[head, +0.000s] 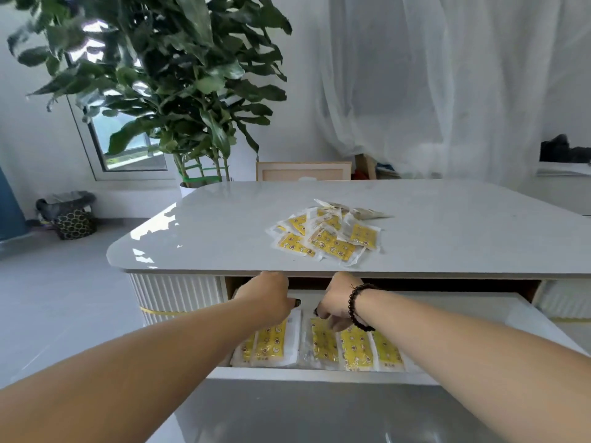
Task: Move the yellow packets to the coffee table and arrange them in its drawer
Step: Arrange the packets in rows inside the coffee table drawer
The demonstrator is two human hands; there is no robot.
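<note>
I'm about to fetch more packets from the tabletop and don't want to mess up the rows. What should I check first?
1. Drawer open far enough: ok.
2. Packets in the drawer lying flat, side by side: ok.
3. Left hand free of any packet: cannot tell, fingers hidden.
4. Right hand grip released: cannot tell, fingers curl down at a packet.
5. Loose pile on the tabletop away from the edge: ok.
6. Bare drawer space to the right: ok.

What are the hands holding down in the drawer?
It cannot be told. Both hands, left and right, reach onto the far ends of the yellow packets in the drawer, but their fingers are mostly hidden.
</note>
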